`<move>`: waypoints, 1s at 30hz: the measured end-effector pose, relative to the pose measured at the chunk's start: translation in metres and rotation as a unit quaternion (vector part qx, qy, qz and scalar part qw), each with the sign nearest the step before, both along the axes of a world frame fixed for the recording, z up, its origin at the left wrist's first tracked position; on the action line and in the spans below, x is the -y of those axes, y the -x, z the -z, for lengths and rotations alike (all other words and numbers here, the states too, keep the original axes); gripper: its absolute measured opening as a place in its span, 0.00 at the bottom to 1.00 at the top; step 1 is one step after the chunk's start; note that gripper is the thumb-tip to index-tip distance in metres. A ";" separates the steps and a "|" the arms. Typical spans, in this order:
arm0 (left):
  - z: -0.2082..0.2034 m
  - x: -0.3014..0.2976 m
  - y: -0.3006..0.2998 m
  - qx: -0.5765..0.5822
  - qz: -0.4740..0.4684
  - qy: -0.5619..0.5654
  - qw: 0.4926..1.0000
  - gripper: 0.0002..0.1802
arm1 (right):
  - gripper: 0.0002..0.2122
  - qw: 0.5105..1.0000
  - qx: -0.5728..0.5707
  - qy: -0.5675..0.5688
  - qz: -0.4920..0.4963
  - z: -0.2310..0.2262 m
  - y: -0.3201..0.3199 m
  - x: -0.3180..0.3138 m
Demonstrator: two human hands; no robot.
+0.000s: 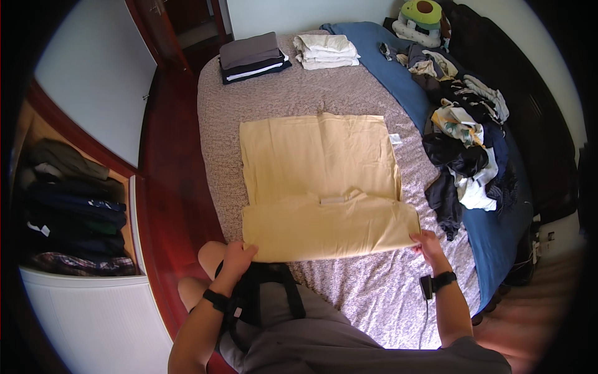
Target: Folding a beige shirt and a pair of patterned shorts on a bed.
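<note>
A pale yellow T-shirt lies spread on the bed in front of me. Its near part is folded back as a wide band, and the collar with a small label shows near the middle. My left hand pinches the near left corner of this band. At the near right corner, my right hand grips the cloth between thumb and fingers. The near edge is stretched fairly straight between both hands. A small white tag sticks out by the shirt's right side.
On the patterned bedspread, a dark folded clothes stack and a white folded stack sit at the far end. Rumpled clothes lie right on a blue cover. An open cabinet with clothes stands left.
</note>
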State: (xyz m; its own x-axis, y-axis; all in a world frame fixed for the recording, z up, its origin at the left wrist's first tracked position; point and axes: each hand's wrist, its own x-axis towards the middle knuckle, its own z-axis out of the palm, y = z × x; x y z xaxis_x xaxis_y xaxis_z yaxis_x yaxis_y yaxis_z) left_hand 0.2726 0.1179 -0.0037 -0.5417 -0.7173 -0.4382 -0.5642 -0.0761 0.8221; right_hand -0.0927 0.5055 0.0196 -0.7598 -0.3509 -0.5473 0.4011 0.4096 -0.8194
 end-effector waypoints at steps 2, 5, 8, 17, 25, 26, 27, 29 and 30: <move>-0.022 0.000 -0.008 0.127 0.115 0.107 0.979 0.19 | 0.09 0.996 0.049 -0.019 -0.076 0.003 -0.020 -0.014; -0.017 0.005 -0.013 0.193 0.153 0.157 0.956 0.20 | 0.10 0.984 0.109 -0.082 -0.113 0.018 -0.038 -0.020; -0.023 0.010 -0.009 0.203 0.170 0.177 0.948 0.22 | 0.13 0.976 0.099 -0.127 -0.144 0.020 -0.033 -0.017; 0.004 0.139 0.056 -0.013 -0.079 -0.072 0.994 0.11 | 0.09 0.975 -0.160 -0.138 -0.061 0.036 0.105 0.087; 0.010 0.208 0.150 -0.082 -0.100 -0.095 0.987 0.10 | 0.21 0.913 -0.341 -0.224 0.008 0.103 0.233 0.186; 0.011 0.213 0.156 -0.084 -0.103 -0.082 0.988 0.12 | 0.24 0.922 -0.309 -0.233 -0.003 0.092 0.228 0.199; 0.014 0.218 0.163 -0.086 -0.103 -0.084 0.987 0.12 | 0.24 0.921 -0.311 -0.235 -0.003 0.097 0.235 0.203; 0.022 0.227 0.179 -0.114 -0.129 -0.027 0.985 0.17 | 0.24 0.914 -0.326 -0.243 -0.014 0.097 0.240 0.214; 0.030 0.234 0.185 -0.117 -0.127 -0.030 0.984 0.17 | 0.24 0.912 -0.329 -0.246 -0.012 0.095 0.243 0.215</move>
